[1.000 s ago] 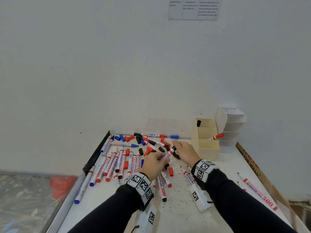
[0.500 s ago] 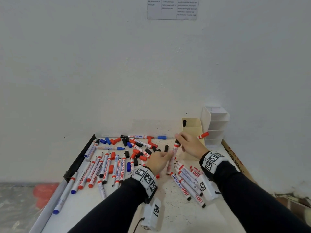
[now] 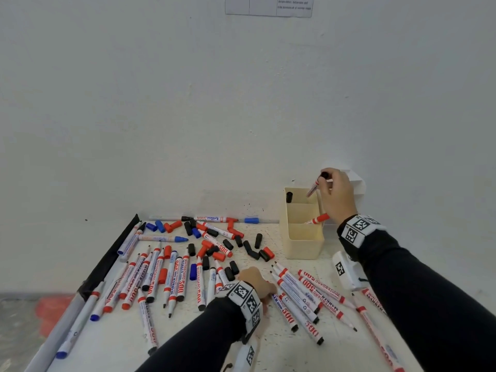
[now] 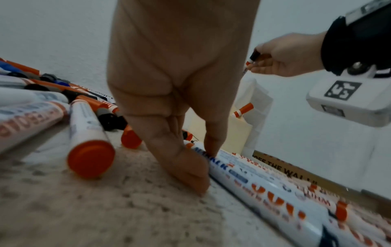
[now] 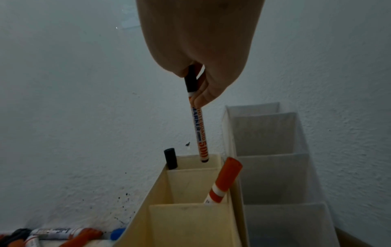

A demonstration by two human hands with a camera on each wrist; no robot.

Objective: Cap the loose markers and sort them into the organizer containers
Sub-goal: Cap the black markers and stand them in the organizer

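Organizer (image 3: 303, 240) sits right of my marker pile (image 3: 171, 272), against the wall; second organizer (image 5: 273, 167) right beside it, one marker (image 5: 222, 182) in its middle compartment.

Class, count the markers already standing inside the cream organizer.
2: a black-capped marker in the cream organizer's far compartment, a red-capped marker in the middle one. Others could lie hidden lower inside.

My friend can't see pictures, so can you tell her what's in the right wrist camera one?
A right hand pinches a black-capped marker by its cap end, its lower tip just over the back compartment of a cream organizer. A black-capped marker stands there already; a red-capped marker leans in the middle one.
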